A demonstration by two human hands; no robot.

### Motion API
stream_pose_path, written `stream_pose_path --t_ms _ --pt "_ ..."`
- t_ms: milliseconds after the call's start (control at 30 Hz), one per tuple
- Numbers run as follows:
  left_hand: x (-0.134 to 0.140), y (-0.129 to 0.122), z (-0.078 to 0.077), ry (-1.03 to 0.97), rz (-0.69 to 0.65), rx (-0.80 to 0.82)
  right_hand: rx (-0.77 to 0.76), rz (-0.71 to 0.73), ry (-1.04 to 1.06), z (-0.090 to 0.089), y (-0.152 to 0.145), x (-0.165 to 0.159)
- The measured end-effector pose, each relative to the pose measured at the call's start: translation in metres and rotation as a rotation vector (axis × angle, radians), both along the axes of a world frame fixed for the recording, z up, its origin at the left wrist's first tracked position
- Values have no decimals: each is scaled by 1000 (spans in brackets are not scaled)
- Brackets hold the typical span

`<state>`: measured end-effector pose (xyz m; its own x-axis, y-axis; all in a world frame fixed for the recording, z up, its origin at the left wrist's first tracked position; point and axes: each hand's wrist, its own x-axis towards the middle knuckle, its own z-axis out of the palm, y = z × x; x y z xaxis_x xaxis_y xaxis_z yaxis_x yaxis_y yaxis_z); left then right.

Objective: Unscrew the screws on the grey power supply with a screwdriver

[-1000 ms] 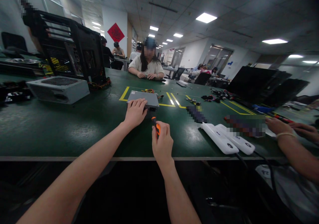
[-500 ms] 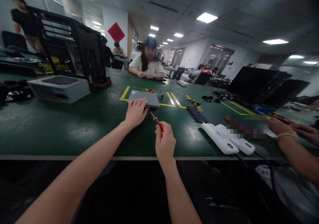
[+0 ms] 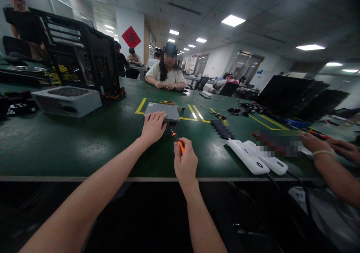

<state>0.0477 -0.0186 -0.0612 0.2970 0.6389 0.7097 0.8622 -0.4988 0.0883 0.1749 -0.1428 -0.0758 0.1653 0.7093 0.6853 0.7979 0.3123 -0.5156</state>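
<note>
Left hand (image 3: pixel 153 128) rests on flat grey metal box (image 3: pixel 165 110), fingers extended over its top, unclenched. Box sits on green tabletop (image 3: pixel 112 144) by yellow line markings (image 3: pixel 192 112). Right hand (image 3: pixel 186 159) grasps orange-and-black screwdriver (image 3: pixel 181 146), thin metal tip toward box's near side; contact unclear.

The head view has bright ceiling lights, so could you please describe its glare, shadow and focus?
Head view: rectangular white ceiling lights look blown out; head view: pale glare marks the glossy green tabletop; head view: below its front edge, much sinks toward black; head view: on the black-and-orange screwdriver, the tip is too small to judge.
</note>
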Motion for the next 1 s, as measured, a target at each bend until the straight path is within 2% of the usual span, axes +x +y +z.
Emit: stream_pose_path --t_ms 233,433,633,833,1000 --pt "0 -1 1 4 -2 -7 114 150 -49 -1 0 -2" --pt "0 -2 1 -4 -6 -7 -2 29 42 0 -1 0" --pt "0 -2 2 -1 -7 -14 119 133 -76 1 -1 -2" --pt "0 -2 2 3 -6 -10 24 17 -77 0 -1 -1" --pt "0 -1 1 8 2 -1 37 60 -44 3 0 -3"
